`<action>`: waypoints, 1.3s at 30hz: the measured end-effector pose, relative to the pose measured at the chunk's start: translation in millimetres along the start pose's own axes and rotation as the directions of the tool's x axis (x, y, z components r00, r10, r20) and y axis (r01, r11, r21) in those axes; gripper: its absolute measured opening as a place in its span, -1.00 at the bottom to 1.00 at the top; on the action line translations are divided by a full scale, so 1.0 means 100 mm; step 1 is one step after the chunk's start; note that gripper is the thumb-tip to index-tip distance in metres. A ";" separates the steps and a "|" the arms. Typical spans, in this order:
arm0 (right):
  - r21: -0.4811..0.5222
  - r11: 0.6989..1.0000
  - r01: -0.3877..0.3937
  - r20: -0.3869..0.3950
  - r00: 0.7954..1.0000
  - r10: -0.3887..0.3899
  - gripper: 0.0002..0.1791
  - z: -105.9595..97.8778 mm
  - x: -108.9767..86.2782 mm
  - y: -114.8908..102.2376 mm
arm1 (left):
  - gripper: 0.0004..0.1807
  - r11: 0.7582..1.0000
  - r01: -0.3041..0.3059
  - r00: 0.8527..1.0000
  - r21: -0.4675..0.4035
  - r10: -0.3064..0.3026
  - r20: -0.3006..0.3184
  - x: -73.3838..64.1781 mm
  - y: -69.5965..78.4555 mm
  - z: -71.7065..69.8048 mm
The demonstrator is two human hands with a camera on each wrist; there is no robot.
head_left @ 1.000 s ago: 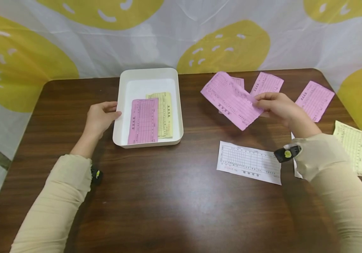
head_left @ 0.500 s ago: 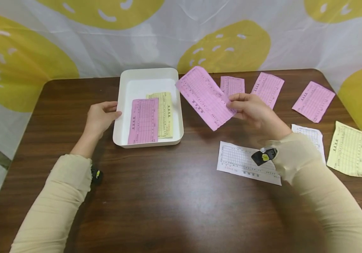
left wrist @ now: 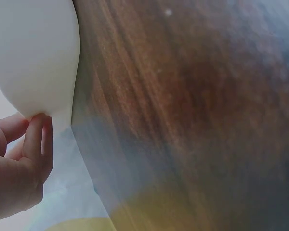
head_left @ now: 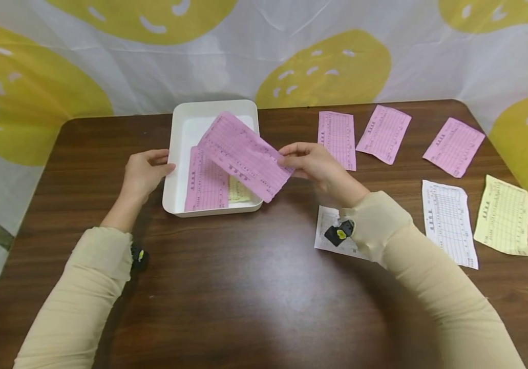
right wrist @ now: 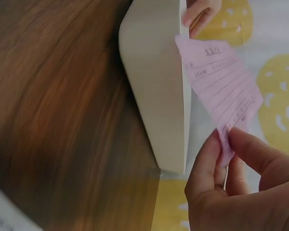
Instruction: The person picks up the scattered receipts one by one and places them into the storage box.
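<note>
Two hands work at a dark brown wooden counter. The right hand pinches one corner of a pink printed paper slip, thumb and fingers grasping its edge; the slip hangs tilted in the air over the right half of the white rectangular plastic tray. The left hand rests against the tray's left wall, fingers touching the rim, loosely bent and not gripping it as far as the left wrist view shows.

Inside the tray lies a second pink slip, its top part covered by the held slip; a pale yellow slip beside it is mostly hidden, only its lower end showing.

On the counter to the right, three more pink slips lie in a row near the far edge, well apart from the tray. A white printed slip and a yellow printed slip lie side by side near the right edge. Another white slip is largely covered by the right sleeve and a small black wrist device. Print on all slips is too small to read. The right wrist view is blurred at the counter.
</note>
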State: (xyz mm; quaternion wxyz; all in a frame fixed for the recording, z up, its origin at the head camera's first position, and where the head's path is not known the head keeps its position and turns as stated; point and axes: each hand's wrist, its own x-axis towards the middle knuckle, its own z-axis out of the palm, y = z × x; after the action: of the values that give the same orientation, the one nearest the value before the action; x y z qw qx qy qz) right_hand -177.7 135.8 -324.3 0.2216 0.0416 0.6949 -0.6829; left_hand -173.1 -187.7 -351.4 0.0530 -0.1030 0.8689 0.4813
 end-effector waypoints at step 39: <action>-0.656 0.728 0.199 0.062 0.976 -0.211 -0.70 0.65 0.19 0.09 | -0.51 1.000 0.004 1.000 0.018 -0.003 -0.012 -0.01 0.00 0.01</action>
State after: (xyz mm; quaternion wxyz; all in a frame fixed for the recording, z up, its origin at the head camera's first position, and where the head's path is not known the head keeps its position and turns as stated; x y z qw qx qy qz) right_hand -175.0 68.9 -337.4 0.1397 -0.1100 0.8925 -0.4145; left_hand -172.3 -186.7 -351.4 0.0495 -0.1070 0.8734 0.4725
